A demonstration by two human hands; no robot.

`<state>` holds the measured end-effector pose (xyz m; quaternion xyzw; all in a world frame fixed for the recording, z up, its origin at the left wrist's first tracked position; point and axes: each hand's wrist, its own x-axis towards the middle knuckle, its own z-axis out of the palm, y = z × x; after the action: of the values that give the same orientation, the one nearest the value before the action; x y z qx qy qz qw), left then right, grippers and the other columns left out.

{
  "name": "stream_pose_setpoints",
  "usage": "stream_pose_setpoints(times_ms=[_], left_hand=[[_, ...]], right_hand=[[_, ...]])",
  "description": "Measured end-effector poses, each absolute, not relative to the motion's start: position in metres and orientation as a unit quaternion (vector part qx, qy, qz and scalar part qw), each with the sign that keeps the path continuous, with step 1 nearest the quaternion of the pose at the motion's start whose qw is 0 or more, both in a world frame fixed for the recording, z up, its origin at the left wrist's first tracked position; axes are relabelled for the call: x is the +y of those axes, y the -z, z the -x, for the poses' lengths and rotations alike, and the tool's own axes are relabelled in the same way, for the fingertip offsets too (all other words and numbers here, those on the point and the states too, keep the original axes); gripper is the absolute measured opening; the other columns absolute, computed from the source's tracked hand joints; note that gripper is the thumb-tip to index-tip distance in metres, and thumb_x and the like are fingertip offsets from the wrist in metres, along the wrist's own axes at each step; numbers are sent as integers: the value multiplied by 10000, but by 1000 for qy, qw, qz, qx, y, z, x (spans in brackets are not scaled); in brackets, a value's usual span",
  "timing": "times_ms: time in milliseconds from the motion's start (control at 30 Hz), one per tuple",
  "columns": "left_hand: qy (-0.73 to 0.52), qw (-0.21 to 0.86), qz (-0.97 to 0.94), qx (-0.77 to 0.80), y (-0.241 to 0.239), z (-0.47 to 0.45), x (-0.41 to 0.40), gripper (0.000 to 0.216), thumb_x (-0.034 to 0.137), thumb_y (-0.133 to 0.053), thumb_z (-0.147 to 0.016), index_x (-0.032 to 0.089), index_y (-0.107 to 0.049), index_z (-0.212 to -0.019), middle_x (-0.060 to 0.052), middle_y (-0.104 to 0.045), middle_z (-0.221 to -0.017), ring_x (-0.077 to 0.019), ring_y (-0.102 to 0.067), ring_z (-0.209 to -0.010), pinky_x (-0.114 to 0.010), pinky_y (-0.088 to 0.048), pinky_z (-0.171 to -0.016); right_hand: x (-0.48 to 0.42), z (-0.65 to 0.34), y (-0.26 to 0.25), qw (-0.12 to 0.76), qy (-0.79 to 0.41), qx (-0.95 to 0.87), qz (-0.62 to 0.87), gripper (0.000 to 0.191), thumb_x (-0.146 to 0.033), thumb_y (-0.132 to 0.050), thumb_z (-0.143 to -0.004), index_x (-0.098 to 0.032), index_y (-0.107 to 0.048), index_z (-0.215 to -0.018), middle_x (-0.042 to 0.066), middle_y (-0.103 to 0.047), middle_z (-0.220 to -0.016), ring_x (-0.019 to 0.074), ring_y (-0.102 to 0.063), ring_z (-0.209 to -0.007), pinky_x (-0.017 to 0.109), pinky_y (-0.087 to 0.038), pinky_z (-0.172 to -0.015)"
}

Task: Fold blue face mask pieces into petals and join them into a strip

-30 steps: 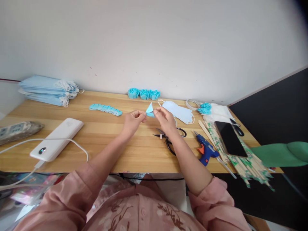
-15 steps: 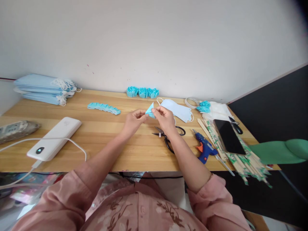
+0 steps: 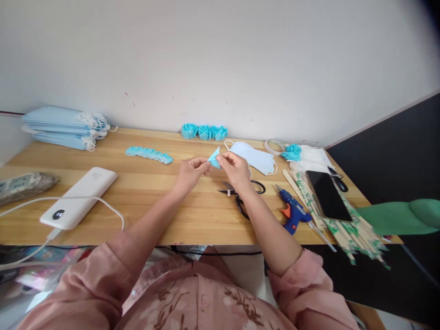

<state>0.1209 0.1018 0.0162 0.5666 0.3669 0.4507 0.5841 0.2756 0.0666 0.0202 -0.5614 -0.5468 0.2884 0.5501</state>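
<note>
Between my hands, above the middle of the wooden table (image 3: pixel 192 224), is a small folded piece of light-blue material (image 3: pixel 214 158) with a pointed top. My left hand (image 3: pixel 191 173) pinches its left edge, and my right hand (image 3: pixel 236 168) pinches its right side. Black-handled scissors (image 3: pixel 258 185) lie under my right wrist, partly hidden by it. Just behind my right hand rests a light-blue face mask (image 3: pixel 252 156) with white ear loops. A pleated blue strip (image 3: pixel 149 154) lies to the left of my left hand.
Three blue folded flowers (image 3: pixel 204 132) stand along the wall. Stacked masks (image 3: pixel 58 126) and a white power bank (image 3: pixel 80 197) with its cable are at left. To the right are a blue glue gun (image 3: pixel 293 211), wrapped chopsticks (image 3: pixel 354 236), a black phone (image 3: pixel 328 195) and a tape roll (image 3: pixel 274 147).
Both hands keep their pinch on the folded blue piece, in nearly the same place. The fingers of my left hand have shifted slightly.
</note>
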Motion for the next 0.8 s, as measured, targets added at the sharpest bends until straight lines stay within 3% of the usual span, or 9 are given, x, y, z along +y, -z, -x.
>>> stream_pose_setpoints(times_ms=[433,700,800], left_hand=[[-443,578,-575,372,-18,-120,100,210,347,-669,-741,162,-701,-648,-29,-689,-660,-118,-540,-586,-277,-445,-660],[-407,726,-443,333,-18,-120,101,160,288,-679,-739,134,-658,-703,-31,-672,-683,-113,-581,-602,-268,-469,-658],[-407,735,-421,341,-18,-120,103,175,305,-663,-766,131,-668,-787,-30,-675,-685,-116,-588,-583,-273,-472,-647]], right_hand=[[64,-272,-23,550,-261,-543,579,274,-458,-631,-813,-196,-602,-741,-26,-569,-649,116,-492,-604,254,-411,-613],[62,-269,-26,542,-177,-566,595,218,-399,-593,-860,-191,-636,-810,-7,-663,-750,128,-572,-682,251,-447,-684],[62,-270,-26,546,-175,-563,595,209,-391,-600,-857,-193,-640,-806,-7,-670,-752,130,-578,-682,252,-449,-684]])
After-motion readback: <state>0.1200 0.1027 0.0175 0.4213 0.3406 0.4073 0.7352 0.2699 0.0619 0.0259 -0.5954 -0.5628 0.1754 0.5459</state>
